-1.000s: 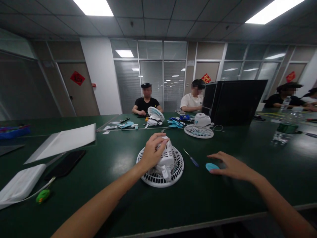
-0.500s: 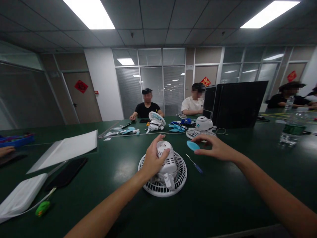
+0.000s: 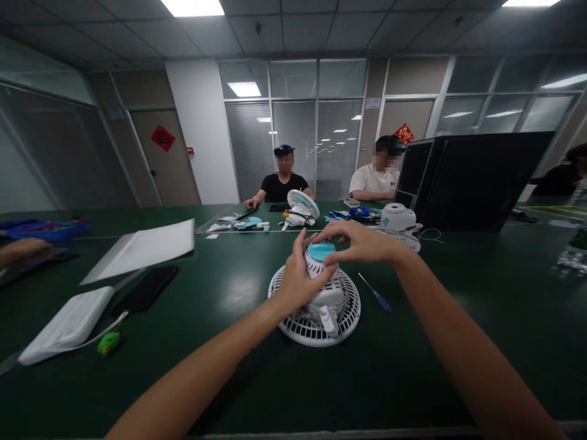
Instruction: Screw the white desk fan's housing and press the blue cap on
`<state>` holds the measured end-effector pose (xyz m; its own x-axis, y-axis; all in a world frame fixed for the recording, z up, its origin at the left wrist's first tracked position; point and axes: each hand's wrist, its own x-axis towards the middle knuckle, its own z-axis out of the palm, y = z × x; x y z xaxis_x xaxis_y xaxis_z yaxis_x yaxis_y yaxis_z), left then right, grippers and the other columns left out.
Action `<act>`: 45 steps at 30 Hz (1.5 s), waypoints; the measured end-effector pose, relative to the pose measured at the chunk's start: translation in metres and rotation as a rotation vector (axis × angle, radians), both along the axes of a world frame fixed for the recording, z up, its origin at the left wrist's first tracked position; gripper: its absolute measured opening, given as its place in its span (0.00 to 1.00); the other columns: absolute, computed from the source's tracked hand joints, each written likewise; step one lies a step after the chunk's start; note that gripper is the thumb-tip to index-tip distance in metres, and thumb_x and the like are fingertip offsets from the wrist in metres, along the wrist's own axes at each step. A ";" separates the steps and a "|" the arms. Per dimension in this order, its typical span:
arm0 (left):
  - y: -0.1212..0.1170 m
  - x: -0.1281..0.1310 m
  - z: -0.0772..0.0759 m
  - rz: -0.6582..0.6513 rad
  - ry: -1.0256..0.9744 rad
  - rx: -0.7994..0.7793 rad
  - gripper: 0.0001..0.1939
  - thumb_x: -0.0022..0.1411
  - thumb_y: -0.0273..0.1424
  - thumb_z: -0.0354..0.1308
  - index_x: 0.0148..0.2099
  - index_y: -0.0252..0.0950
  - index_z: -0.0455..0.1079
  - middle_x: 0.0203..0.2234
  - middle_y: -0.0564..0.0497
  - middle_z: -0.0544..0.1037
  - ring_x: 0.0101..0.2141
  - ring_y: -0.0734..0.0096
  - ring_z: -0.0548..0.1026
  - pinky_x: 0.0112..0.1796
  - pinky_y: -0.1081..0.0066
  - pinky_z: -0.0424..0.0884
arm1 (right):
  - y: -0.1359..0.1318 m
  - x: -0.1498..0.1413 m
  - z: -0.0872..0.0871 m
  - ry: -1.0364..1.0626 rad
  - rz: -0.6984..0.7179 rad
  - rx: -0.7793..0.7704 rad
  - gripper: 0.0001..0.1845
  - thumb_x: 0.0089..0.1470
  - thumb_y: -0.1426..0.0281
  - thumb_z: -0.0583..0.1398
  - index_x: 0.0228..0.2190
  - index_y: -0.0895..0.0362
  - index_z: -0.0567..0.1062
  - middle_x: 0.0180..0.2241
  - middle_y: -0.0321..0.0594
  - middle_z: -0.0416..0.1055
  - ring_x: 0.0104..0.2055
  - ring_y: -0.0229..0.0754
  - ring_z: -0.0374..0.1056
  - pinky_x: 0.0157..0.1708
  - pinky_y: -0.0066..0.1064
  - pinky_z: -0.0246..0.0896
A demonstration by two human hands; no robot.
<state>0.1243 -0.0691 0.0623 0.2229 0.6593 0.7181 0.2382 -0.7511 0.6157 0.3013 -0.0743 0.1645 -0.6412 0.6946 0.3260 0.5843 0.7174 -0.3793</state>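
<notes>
A white fan (image 3: 337,296) lies face down on the green table in front of me, its grille flat and its motor housing upward. My left hand (image 3: 298,275) is wrapped around the left side of that housing. On top of the housing sits a round light-blue cap (image 3: 321,251). My right hand (image 3: 364,241) grips the cap's edge between thumb and fingers; whether it is fully seated, I cannot tell. To the right of the fan lies a screwdriver (image 3: 381,300) with a blue handle.
Farther back are a tilted fan (image 3: 300,211), another face-down fan (image 3: 398,218) and a black computer case (image 3: 477,180). Leftward lie a white sheet (image 3: 147,250), a phone (image 3: 144,290) and a white power bank (image 3: 68,324). Another person's hand (image 3: 27,249) rests near a blue tray (image 3: 68,230).
My right hand has brought the blue cap left from beside the fan onto the top of its housing. My left hand stays on the housing. The camera view has shifted.
</notes>
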 end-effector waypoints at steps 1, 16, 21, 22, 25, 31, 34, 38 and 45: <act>0.000 0.000 0.000 -0.014 -0.004 0.015 0.45 0.56 0.38 0.64 0.68 0.35 0.44 0.57 0.34 0.69 0.56 0.49 0.70 0.56 0.49 0.64 | 0.000 0.001 -0.001 -0.004 -0.010 -0.008 0.23 0.48 0.60 0.67 0.47 0.50 0.78 0.45 0.41 0.73 0.46 0.46 0.68 0.41 0.35 0.65; -0.001 0.000 0.001 -0.004 -0.017 0.001 0.44 0.54 0.37 0.66 0.66 0.36 0.47 0.55 0.35 0.71 0.54 0.49 0.72 0.53 0.48 0.67 | 0.001 -0.002 -0.013 0.080 0.041 -0.148 0.25 0.51 0.61 0.64 0.52 0.50 0.75 0.51 0.44 0.68 0.53 0.49 0.65 0.47 0.41 0.67; -0.001 0.000 0.002 -0.007 -0.005 -0.002 0.44 0.53 0.37 0.65 0.66 0.34 0.47 0.54 0.35 0.72 0.53 0.49 0.72 0.53 0.47 0.67 | 0.000 -0.003 -0.014 0.123 0.010 -0.148 0.24 0.49 0.63 0.66 0.50 0.52 0.76 0.50 0.45 0.67 0.51 0.48 0.66 0.43 0.36 0.70; -0.002 -0.001 0.003 -0.018 -0.005 0.008 0.44 0.53 0.36 0.65 0.66 0.34 0.46 0.55 0.34 0.72 0.53 0.49 0.72 0.53 0.47 0.67 | 0.000 -0.003 -0.014 0.121 0.007 -0.154 0.24 0.49 0.63 0.66 0.49 0.52 0.76 0.50 0.45 0.67 0.51 0.48 0.66 0.44 0.37 0.70; -0.002 -0.001 0.004 -0.037 -0.005 0.026 0.44 0.54 0.36 0.64 0.66 0.33 0.45 0.55 0.33 0.71 0.54 0.50 0.72 0.54 0.49 0.67 | 0.000 -0.002 -0.015 0.117 0.011 -0.165 0.25 0.48 0.64 0.66 0.50 0.52 0.76 0.50 0.45 0.68 0.52 0.49 0.65 0.44 0.37 0.70; -0.001 0.000 0.002 -0.019 -0.003 0.033 0.44 0.54 0.36 0.65 0.66 0.36 0.46 0.56 0.35 0.71 0.54 0.50 0.71 0.55 0.48 0.65 | 0.005 0.000 -0.016 0.155 0.040 -0.181 0.24 0.46 0.62 0.67 0.47 0.53 0.78 0.48 0.45 0.69 0.50 0.49 0.67 0.44 0.38 0.69; -0.001 0.001 0.003 0.003 0.006 0.052 0.40 0.54 0.36 0.65 0.64 0.35 0.52 0.55 0.37 0.70 0.54 0.51 0.71 0.55 0.49 0.65 | 0.009 0.000 -0.015 0.140 0.058 -0.115 0.22 0.44 0.60 0.69 0.42 0.54 0.80 0.44 0.44 0.71 0.48 0.48 0.68 0.48 0.41 0.65; -0.001 -0.001 0.005 -0.021 0.016 0.098 0.28 0.58 0.39 0.62 0.58 0.35 0.63 0.54 0.40 0.71 0.54 0.54 0.70 0.56 0.54 0.65 | 0.011 0.001 -0.014 0.153 0.069 -0.106 0.20 0.43 0.58 0.69 0.39 0.54 0.82 0.42 0.43 0.71 0.46 0.47 0.67 0.47 0.40 0.64; 0.005 -0.004 0.008 -0.063 -0.078 -0.010 0.18 0.67 0.36 0.51 0.54 0.34 0.71 0.50 0.42 0.75 0.51 0.59 0.72 0.54 0.60 0.66 | 0.007 0.001 -0.014 0.135 -0.030 -0.146 0.21 0.39 0.55 0.70 0.35 0.53 0.82 0.37 0.39 0.68 0.40 0.43 0.66 0.36 0.33 0.65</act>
<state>0.1206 -0.0639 0.0707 0.2078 0.6534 0.7280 0.1423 -0.7565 0.6383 0.3027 -0.0670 0.1510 -0.5768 0.7589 0.3022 0.5415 0.6322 -0.5541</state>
